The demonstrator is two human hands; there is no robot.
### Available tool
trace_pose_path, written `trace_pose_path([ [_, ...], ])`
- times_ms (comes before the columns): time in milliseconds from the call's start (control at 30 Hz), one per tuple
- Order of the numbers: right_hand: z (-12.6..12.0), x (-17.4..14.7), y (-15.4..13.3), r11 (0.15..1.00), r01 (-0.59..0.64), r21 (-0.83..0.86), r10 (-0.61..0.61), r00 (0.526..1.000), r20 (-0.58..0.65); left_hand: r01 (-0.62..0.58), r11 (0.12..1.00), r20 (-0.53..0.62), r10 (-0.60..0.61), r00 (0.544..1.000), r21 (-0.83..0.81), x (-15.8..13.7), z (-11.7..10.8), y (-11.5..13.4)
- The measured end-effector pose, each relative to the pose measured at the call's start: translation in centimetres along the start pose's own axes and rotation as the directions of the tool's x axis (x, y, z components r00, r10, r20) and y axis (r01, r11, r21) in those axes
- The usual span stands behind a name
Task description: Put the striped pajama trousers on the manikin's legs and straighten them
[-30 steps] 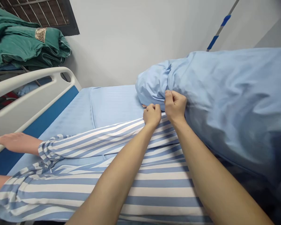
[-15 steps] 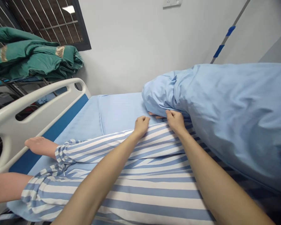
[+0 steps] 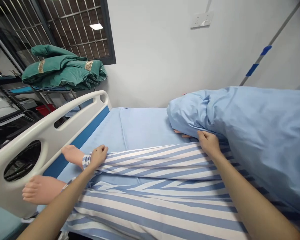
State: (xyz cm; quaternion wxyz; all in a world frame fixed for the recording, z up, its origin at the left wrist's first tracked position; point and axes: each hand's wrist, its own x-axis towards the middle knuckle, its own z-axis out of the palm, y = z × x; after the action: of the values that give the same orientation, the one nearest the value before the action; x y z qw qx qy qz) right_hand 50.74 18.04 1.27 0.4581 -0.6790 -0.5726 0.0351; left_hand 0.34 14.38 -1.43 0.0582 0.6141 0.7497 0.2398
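Observation:
A lying figure in blue-and-white striped trousers (image 3: 160, 200) stretches across the bed. Its smooth bare feet (image 3: 43, 189) look like a mannequin's. My left hand (image 3: 99, 155) is closed on the far trouser leg, just above the ankle. Up by the hip, my right hand (image 3: 209, 143) has its fingers pinched together at the lower edge of a light blue quilt (image 3: 260, 126), which is heaped over the upper body. Fingers of the figure's own hand (image 3: 186, 135) poke out under the quilt, beside my right fingertips. Between my hands the far trouser leg lies fairly straight.
The white footboard (image 3: 77, 110) with a blue panel rises at the left. Light blue sheet (image 3: 145, 125) covers the mattress beyond the legs. Behind the footboard, a green padded bundle (image 3: 67, 71) rests on a rack under a barred window. A wall socket (image 3: 202, 20) is above the bed.
My left hand has moved left along the far leg, from near the thigh to the ankle. The trouser cuff there is now drawn lower. My right hand stays at the quilt; the view has shifted.

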Motion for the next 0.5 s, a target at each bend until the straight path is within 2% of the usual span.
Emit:
trace_pose_path([
  [67, 0.1, 0.1, -0.2, 1.000, -0.021, -0.009, 0.021, 1.000, 0.000, 0.059, 0.991, 0.002, -0.059, 0.998, 0.124, -0.3, 0.6, 0.9],
  [133, 0.2, 0.3, -0.4, 0.994, -0.113, 0.005, 0.113, 0.994, 0.015, 0.106, 0.974, -0.014, -0.106, 0.994, 0.201, -0.7, 0.9, 1.8],
  [233, 0.0, 1.0, -1.0, 0.954, -0.298, 0.024, 0.297, 0.954, 0.031, 0.113, 0.964, -0.015, -0.113, 0.993, 0.242, -1.0, 0.7, 2.4],
  [333, 0.3, 1.4, -2.3, 0.930, -0.356, -0.089, 0.357, 0.934, 0.000, 0.091, 0.969, 0.005, -0.094, 0.996, 0.232, -1.2, 0.4, 2.3],
  [433, 2.6, 0.7, -5.4, 0.906, -0.374, -0.197, 0.385, 0.923, 0.017, 0.071, 0.977, -0.006, -0.071, 0.997, 0.202, -1.2, 0.6, 2.0],
  [500, 5.7, -1.1, -9.0, 0.936, -0.317, -0.156, 0.336, 0.934, 0.118, 0.088, 0.979, -0.032, -0.084, 0.996, 0.184, -1.2, 0.9, 1.9],
])
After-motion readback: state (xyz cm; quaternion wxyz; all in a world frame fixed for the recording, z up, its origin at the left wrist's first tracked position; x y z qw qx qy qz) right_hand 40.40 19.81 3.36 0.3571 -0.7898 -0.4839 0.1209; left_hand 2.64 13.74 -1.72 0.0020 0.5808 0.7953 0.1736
